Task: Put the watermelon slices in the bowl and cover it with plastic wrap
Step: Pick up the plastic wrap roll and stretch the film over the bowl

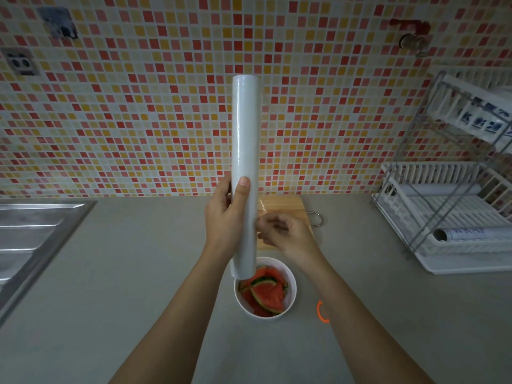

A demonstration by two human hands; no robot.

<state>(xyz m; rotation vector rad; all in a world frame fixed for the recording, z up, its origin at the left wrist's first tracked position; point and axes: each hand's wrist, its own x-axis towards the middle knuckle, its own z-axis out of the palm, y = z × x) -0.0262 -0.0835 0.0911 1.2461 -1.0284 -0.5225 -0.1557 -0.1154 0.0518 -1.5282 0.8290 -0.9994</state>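
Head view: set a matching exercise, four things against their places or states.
Things:
1. plastic wrap roll
2. watermelon slices
3. cutting board
4. right hand

Places or states:
A. in the white bowl
B. held upright by the left hand
C. pinching at the roll's side
D. flat on the counter, behind the hands

Pairs: 1-B, 2-A, 3-D, 4-C

Red-and-green watermelon slices fill a white bowl — grey counter, pale plastic wrap roll, red-orange-cream mosaic wall.
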